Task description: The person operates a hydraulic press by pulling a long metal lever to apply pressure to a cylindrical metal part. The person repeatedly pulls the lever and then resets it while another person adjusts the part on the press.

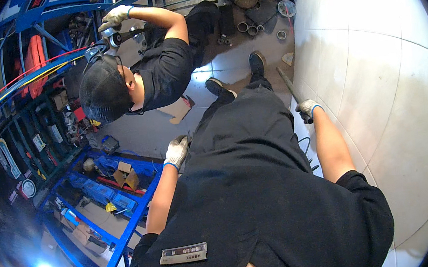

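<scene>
My right hand (306, 109), in a pale knit glove with blue cuff, is closed around a long metal bar (288, 81) that points forward beside the white tiled wall. My left hand (176, 150), gloved alike, hangs by my left thigh with its fingers curled; whatever is in them is hidden. My dark trousers and shoes (256, 66) show between the hands.
A crouching co-worker (105, 90) in a dark cap holds a gloved hand at a metal part (112, 37) on a blue rack. Pipe rings (250, 28) lie ahead. A blue steel frame (139, 214) is left, the tiled wall (364, 76) right, cardboard (175, 111) on the floor.
</scene>
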Tool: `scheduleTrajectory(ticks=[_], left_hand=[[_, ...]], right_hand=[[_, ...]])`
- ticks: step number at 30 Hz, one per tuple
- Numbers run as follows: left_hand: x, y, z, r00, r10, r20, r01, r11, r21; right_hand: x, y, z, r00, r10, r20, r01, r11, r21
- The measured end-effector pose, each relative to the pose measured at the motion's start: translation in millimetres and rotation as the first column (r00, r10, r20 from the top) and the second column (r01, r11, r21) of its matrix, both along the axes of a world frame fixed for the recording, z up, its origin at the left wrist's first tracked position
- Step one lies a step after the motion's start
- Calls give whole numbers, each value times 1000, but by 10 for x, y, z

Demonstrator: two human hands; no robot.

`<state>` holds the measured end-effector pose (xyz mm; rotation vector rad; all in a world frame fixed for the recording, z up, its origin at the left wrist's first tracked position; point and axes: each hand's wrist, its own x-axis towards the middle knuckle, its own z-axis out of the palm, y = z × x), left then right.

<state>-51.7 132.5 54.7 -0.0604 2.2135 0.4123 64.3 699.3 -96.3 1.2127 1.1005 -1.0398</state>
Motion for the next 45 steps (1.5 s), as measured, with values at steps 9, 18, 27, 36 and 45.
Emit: scheduleTrajectory(ticks=[9,18,27,36,45], left_hand=[[40,55,204,948,298,114,-298,954,-16],[98,-9,98,968,235,87,-226,969,-104],[-116,65,32,970,236,63,-236,972,-14],[-197,7,-186,922,385,49,-388,915,108],[-47,-222,-472,960,277,-28,-273,957,97]], right_hand=[[-70,151,142,1000,-18,13,19,995,-99],[206,291,-31,993,-110,45,103,986,133],[-452,-149,-47,493,677,-546,-797,603,29],[-247,103,299,952,-308,-6,303,941,-148],[249,517,260,954,-253,161,257,966,-4]])
